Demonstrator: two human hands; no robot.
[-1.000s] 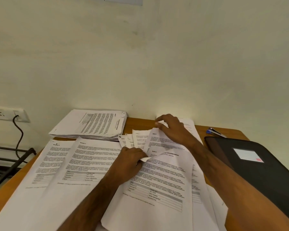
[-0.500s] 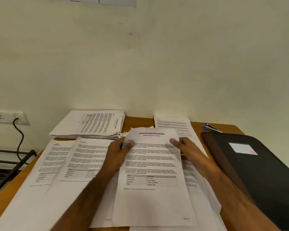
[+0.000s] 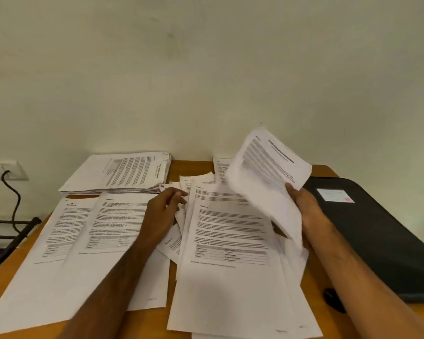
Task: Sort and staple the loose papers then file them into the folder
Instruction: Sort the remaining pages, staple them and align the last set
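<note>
Loose printed sheets cover the wooden table [image 3: 189, 165]. My right hand [image 3: 304, 206] grips one printed sheet [image 3: 267, 172] by its right edge and holds it lifted and tilted above the middle pile of papers [image 3: 230, 241]. My left hand [image 3: 162, 214] hovers with fingers loosely curled over the gap between that pile and two sheets laid side by side at the left [image 3: 88, 236]; it holds nothing. A thick stack of papers [image 3: 123, 172] lies at the back left. The black folder [image 3: 377, 228] lies shut at the right, with a white label on its cover.
A small dark object [image 3: 333, 298] sits near the table's front right, beside the folder. A wall socket with a black cable [image 3: 8, 174] and a dark metal rack [image 3: 12, 231] are at the left, beyond the table edge. The wall stands directly behind the table.
The sheet that both hands held flat over the middle pile is now lifted to the right in my right hand alone. My left hand has let go and drawn back leftward.
</note>
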